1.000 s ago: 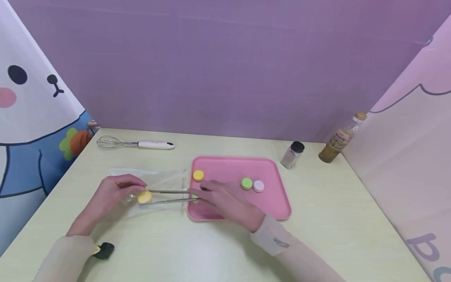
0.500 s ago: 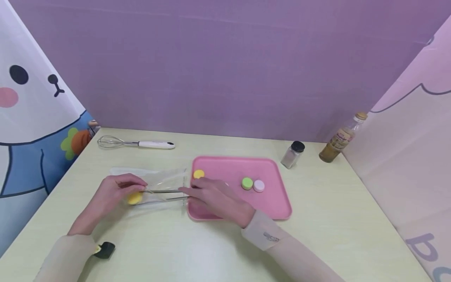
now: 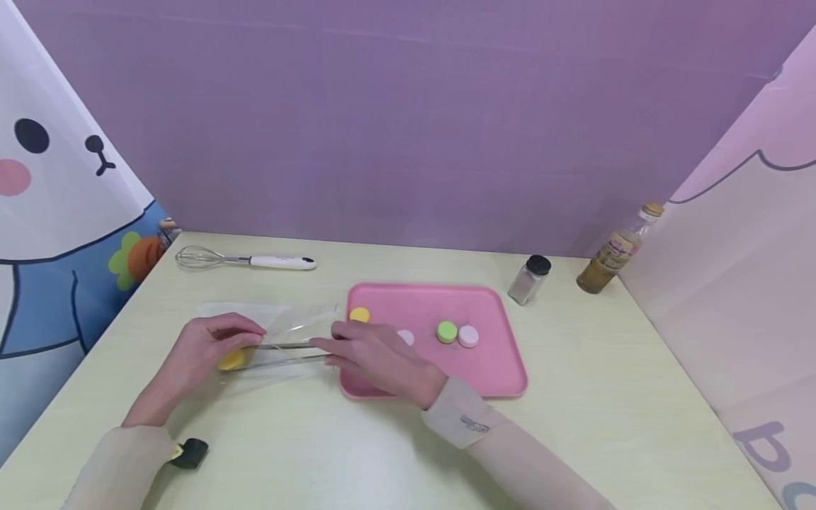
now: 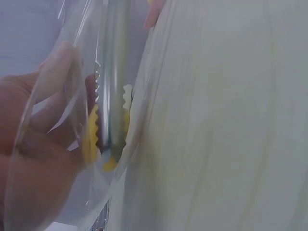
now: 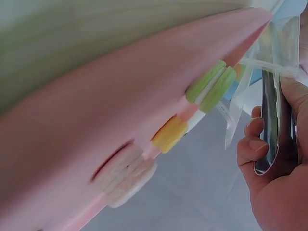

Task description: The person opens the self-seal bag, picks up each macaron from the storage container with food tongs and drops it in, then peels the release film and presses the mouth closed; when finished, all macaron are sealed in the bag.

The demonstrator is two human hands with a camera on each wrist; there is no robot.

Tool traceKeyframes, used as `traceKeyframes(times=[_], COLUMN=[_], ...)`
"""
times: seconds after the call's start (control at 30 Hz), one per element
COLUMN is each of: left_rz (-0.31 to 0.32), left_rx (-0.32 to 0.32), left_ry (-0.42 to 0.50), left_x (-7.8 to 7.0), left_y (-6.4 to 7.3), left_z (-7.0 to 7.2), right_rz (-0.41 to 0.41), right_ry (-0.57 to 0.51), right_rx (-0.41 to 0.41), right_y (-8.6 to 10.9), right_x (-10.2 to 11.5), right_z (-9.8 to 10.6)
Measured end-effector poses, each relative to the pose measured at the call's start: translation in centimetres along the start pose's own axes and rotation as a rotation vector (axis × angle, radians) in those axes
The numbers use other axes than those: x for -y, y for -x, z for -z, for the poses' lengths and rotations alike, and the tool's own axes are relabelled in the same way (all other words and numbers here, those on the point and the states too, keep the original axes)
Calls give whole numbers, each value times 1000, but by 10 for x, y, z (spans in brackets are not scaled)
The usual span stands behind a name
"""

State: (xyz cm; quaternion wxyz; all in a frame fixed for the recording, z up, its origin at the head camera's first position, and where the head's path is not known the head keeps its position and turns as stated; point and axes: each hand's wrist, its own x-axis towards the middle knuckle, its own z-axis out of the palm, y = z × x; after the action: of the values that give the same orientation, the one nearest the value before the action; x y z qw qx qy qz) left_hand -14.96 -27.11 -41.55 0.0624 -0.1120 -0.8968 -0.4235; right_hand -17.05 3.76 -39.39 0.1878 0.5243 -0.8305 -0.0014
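My left hand (image 3: 207, 347) pinches a clear plastic bag (image 3: 306, 320) that lies left of the pink tray. My right hand (image 3: 379, 354) grips metal tongs (image 3: 290, 362) over the tray's left side. Between the tong tips sits a yellow macaron (image 3: 232, 360), close to my left fingers and partly hidden by them. In the left wrist view, film covers the serrated tong ends (image 4: 113, 96) and the macaron, which appear to be inside the bag. The right wrist view shows fingers and thumb around the tong handle (image 5: 273, 130).
On the pink tray (image 3: 484, 379) lie yellow (image 3: 360, 314), green (image 3: 447, 332) and pale pink (image 3: 468, 336) macarons, others partly hidden by my right hand. Behind are a whisk (image 3: 280, 262), a black-lidded jar (image 3: 528, 282) and a corked bottle (image 3: 608, 258). A small dark object (image 3: 189, 453) is beside my left sleeve.
My right hand has moved left with the tongs, carrying the yellow macaron deeper toward my left hand. My left hand stays in place. Another pale macaron on the tray has come into view.
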Motion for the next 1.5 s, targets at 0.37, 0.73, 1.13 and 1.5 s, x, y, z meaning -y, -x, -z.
traceKeyframes(times=[0.37,0.73,1.13,1.5], left_rz=[6,-4,-10,3], left_rx=[-1,11,8,15], left_ry=[26,22,14,11], left_x=[-2,-2,1,-1], left_y=[1,0,-1,-1], left_z=[0,2,2,3], right_rz=[-25,-75,-86,-168], right_ry=[-60,-45,95,20], right_rx=[12,103,145,66], right_y=[-4,7,30,64], right_x=[3,-4,-11,-20], right_z=[-5,7,19,26])
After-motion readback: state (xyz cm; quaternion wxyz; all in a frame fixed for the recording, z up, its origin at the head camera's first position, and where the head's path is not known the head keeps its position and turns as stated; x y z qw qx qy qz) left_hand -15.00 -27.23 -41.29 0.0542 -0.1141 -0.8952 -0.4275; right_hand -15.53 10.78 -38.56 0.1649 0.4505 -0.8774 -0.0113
